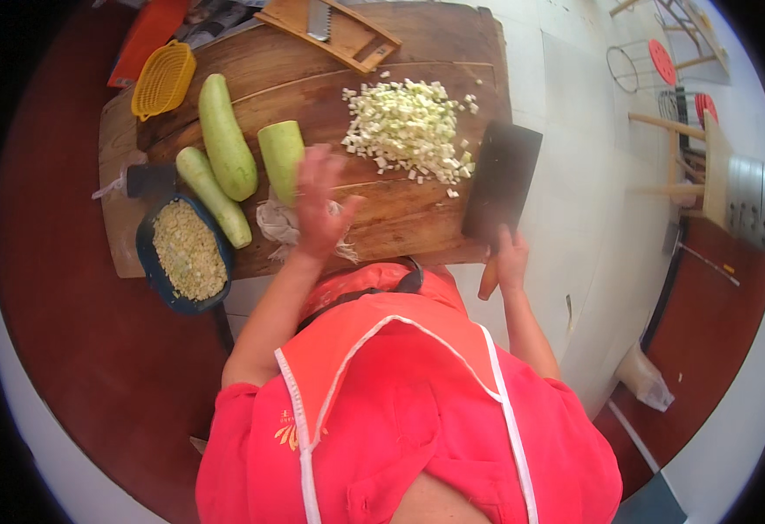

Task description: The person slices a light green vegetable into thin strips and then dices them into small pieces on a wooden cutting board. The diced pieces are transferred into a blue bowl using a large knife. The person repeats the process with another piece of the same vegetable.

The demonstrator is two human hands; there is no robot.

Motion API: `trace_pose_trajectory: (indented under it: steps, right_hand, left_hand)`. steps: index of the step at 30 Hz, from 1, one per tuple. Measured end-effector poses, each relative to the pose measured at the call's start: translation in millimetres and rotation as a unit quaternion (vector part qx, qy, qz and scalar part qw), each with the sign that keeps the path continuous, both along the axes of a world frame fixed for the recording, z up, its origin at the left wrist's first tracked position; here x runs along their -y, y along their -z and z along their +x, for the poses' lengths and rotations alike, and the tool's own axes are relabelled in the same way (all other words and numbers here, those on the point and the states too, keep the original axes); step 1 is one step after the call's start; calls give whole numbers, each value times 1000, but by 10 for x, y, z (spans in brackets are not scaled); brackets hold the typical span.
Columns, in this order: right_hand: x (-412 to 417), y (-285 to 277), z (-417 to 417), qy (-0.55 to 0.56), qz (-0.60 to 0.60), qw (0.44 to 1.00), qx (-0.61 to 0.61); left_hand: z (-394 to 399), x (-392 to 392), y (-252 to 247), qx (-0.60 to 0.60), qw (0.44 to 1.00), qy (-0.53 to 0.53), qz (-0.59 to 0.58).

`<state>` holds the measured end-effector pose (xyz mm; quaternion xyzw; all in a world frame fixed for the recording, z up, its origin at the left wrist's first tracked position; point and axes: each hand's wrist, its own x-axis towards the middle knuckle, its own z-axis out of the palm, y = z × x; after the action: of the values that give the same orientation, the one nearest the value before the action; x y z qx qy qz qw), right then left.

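In my right hand [513, 257] is a cleaver [504, 177], gripped by its wooden handle. Its broad dark blade extends past the right edge of the wooden table [395, 229]. My left hand [322, 206] is blurred, with its fingers apart and nothing visible in it. It overlaps the side of a cut pale-green gourd [279, 154] and part of a crumpled whitish cloth [276, 217]; whether it touches either I cannot tell. A heap of diced pale vegetable [405, 128] is spread on the wood, left of the blade.
Two uncut gourds, one thick [226, 141] and one slim [211, 193], lie at left. Beside them stand a blue basin [148, 275] of finely chopped food and a yellow plastic basket [163, 82]. A wooden grater [349, 40] lies at the far edge. Stools [662, 62] stand right.
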<state>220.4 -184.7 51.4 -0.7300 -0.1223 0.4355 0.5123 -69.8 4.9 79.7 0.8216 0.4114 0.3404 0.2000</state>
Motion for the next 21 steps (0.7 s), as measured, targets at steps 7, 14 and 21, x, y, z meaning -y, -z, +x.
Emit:
trace_pose_trajectory:
  steps: [7,14,21]
  right_hand:
    - [151,138,121,38,-20,999,-10]
    - [209,266,153,19,-35,999,0]
    - [140,239,40,12,-22,999,-47]
  left_hand:
    - [1235,207,713,-139,931,318,109]
    - [1507,-104,931,-144,937,273,164]
    - [1270,-240,746,-129,958,211,147]
